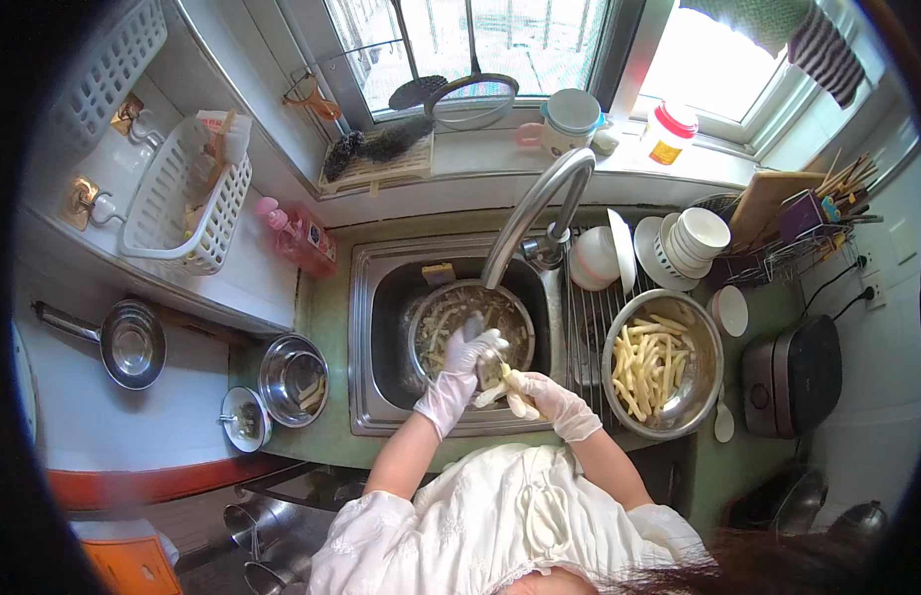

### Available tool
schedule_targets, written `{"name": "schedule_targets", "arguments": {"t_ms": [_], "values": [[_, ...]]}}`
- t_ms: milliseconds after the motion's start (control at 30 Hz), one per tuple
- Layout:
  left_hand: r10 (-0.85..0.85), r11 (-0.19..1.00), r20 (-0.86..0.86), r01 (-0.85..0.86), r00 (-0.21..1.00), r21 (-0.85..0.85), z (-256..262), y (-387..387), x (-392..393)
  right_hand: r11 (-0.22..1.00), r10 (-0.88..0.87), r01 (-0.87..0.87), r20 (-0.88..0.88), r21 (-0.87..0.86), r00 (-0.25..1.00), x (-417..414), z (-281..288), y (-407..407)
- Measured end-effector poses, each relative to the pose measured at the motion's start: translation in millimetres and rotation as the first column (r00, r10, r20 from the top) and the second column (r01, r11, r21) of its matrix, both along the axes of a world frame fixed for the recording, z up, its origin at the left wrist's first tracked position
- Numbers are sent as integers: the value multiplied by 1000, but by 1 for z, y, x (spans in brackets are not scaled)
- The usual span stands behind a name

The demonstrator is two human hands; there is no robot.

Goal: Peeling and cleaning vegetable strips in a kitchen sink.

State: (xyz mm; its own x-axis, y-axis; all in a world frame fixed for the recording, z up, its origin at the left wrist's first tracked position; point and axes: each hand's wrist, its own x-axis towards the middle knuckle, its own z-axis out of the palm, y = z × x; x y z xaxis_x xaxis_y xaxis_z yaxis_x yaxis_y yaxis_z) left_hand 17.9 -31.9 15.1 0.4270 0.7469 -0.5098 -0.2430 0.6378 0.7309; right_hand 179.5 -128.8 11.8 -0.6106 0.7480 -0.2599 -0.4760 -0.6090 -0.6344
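Note:
My left hand (466, 355), in a thin translucent glove, is over the metal basin (532, 338) in the sink. Its fingers are bent near the upper end of a pale, forked piece of food (514, 393), which resembles a chicken foot. A small thin dark thing shows at those fingertips, too small to name; the grip there is unclear. My right hand (556, 401), gloved alike, holds the piece from the right, above the sink's front rim. Cloudy water with pale bits (449, 320) fills the basin. To the right, a large metal bowl (717, 372) contains many similar pale pieces (646, 361).
A curved faucet (505, 238) arches over the basin. Stacked bowls (691, 242) stand behind the large bowl. On the left are a steel bowl (278, 357), a small white bowl (245, 439) and a pink pump bottle (304, 242). A dark appliance (791, 375) sits far right.

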Motion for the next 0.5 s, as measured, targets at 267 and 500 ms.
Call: {"name": "schedule_targets", "arguments": {"t_ms": [267, 500], "values": [[-148, 943, -325, 232, 934, 239, 11, -6, -18, 997, -14, 31, 241, -67, 970, -1, 31, 5], [100, 619, -888, 671, 448, 409, 8, 17, -27, 998, 37, -11, 431, -62, 902, -7, 20, 2]]}}
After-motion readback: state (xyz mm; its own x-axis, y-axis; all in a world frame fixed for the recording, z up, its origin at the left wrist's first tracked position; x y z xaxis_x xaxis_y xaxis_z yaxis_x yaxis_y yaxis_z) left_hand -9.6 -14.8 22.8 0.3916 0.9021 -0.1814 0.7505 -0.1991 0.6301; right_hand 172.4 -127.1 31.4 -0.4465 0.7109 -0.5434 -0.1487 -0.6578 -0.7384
